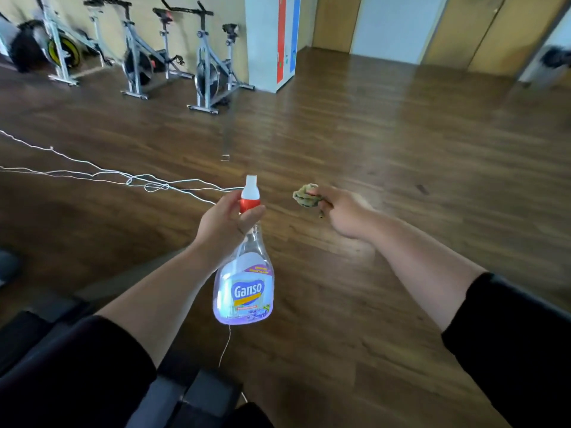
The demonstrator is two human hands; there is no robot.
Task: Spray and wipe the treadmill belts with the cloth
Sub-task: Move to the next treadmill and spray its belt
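Note:
My left hand (225,222) grips the neck of a clear spray bottle (245,285) with purple liquid, a "Ganso" label and a red-and-white spray head, held upright at the centre of the view. To its right, my right hand (343,211) holds a small bunched greenish cloth (304,195) above the wooden floor. A dark edge of what may be a treadmill (37,332) shows at the lower left; its belt is not clearly visible.
White cords (102,176) trail across the brown wooden floor (370,143) from the left to the middle. Several exercise bikes (210,66) stand along the far wall. A white pillar with red and blue stripes (272,41) rises behind them.

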